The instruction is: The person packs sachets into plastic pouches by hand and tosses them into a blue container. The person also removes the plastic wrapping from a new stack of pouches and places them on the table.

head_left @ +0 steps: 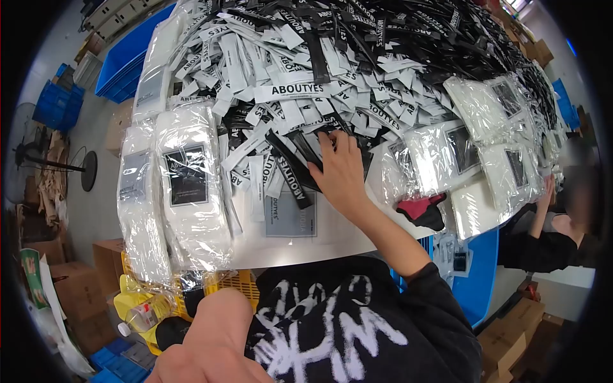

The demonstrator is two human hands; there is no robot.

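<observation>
My right hand (pixel 338 169) reaches over the near edge of a big pile on the table. Its fingers are apart and rest on dark, narrow packets; the fingertips are partly lost among them. A black packet (pixel 290 172) with white lettering lies just left of the thumb. Around it spread many flat white packets (pixel 239 64) printed ABOUTYES, mixed with black ones (pixel 415 25) farther back. Below the hand, a grey printed card (pixel 290 214) lies on the white tabletop. My left hand (pixel 207 364) is low at the bottom edge, close to the camera, its fingers mostly cut off.
Clear-wrapped white bundles (pixel 191 185) line the table's left side; more wrapped bundles (pixel 440 156) lie right. A red and black cloth item (pixel 421 210) sits near the edge. Blue crates (pixel 476 274), a yellow crate (pixel 239 287) and a fan (pixel 89 169) surround the table. Another person (pixel 543 239) is at right.
</observation>
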